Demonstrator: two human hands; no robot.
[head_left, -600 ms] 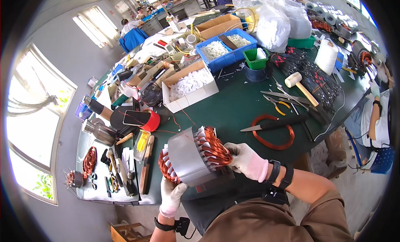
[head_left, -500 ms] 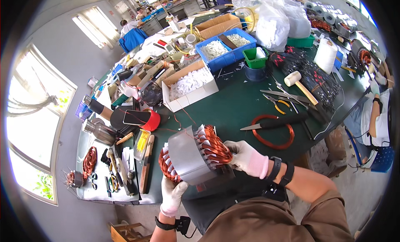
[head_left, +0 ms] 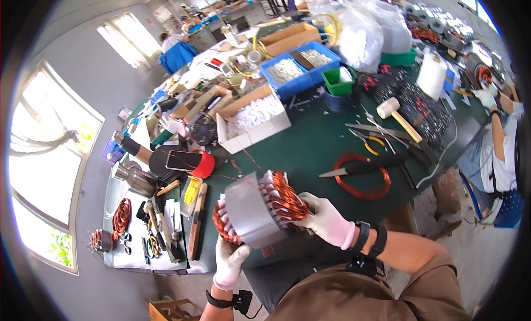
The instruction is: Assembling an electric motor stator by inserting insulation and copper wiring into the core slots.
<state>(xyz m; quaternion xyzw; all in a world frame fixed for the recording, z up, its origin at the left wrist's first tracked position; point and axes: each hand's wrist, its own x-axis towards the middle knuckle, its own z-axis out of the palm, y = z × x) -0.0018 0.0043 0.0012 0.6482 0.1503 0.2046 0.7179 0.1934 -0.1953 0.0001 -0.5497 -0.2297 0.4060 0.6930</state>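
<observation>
A motor stator (head_left: pixel 250 210) lies on its side near the front edge of the green table, a grey metal cylinder with copper windings bulging from both ends and white insulation slips between them. My left hand (head_left: pixel 230 262), in a white glove, grips the lower edge of its left winding end. Gloved too, my right hand (head_left: pixel 326 217) is closed on the copper coils (head_left: pixel 287 196) at the right end; its fingertips are partly hidden behind them. Thin reddish wires run from the stator's top toward a red tape roll (head_left: pixel 203 164) with a phone (head_left: pixel 183 160) beside it.
Right of the stator lie a knife (head_left: pixel 359 166), a copper wire ring (head_left: pixel 362 176), pliers (head_left: pixel 368 141) and a mallet (head_left: pixel 398 117). A white box of paper slips (head_left: pixel 254 119) and a blue bin (head_left: pixel 298 72) stand behind. A co-worker's gloved hand (head_left: pixel 485 97) shows at far right.
The whole view has shifted slightly. Both hands keep their hold on the stator, with the right one a little lower on the coils. The co-worker's hand at far right has moved up and left.
</observation>
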